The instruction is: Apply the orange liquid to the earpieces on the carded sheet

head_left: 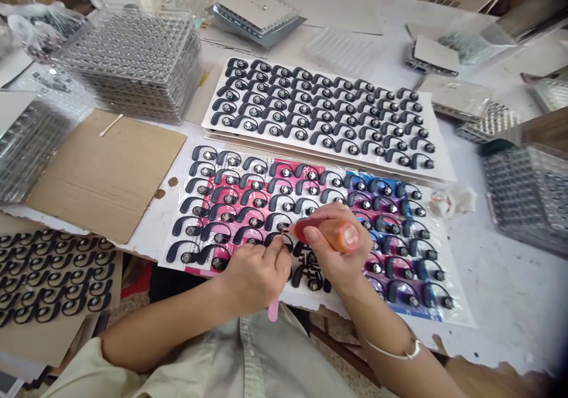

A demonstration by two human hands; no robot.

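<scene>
My right hand (341,250) is wrapped round an orange-red squeeze bottle (326,232), its narrow tip slanting left onto one of the black hook-shaped parts (279,223). Close beside that tip, my left hand (261,271) has its fingers closed on a slim pink-handled tool (273,310); its working end is too small to make out. Beneath both hands lies a sheet with pink, white and blue print (457,312), covered in rows of these parts, each with a shiny round piece at one end. My hands hide some of them.
Behind is a white board (217,90) with more rows of hooks. To the left lie brown cardboard (110,173), a cotton swab (110,125) and stacked clear trays (133,61). More trays (528,191) and crumpled tissue (452,201) are on the right. Another hook-filled board (66,321) sits lower left.
</scene>
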